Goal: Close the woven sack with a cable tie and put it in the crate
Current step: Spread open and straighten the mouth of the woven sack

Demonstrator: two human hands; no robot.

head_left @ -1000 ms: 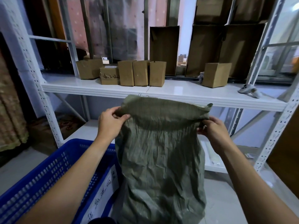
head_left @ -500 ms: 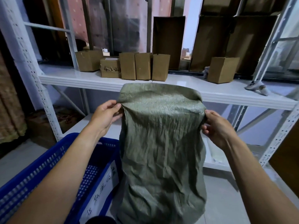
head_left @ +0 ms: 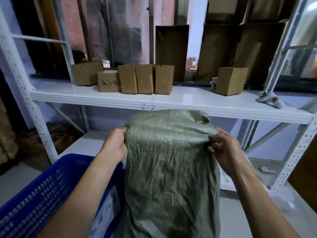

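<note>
Shelving is filling the background; left hand [head_left: 114, 146] and right hand [head_left: 226, 151] are pinching the sack [head_left: 171, 165] mouth, which may slip loose untied.

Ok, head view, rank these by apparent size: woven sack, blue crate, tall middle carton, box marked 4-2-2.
1. woven sack
2. blue crate, partly out of frame and close to the camera, so unsure
3. tall middle carton
4. marked box

The open-topped blue crate [head_left: 42, 194] sits just left of the upright sack [head_left: 171, 177]; the shelf [head_left: 223, 109] juts close behind.
</note>
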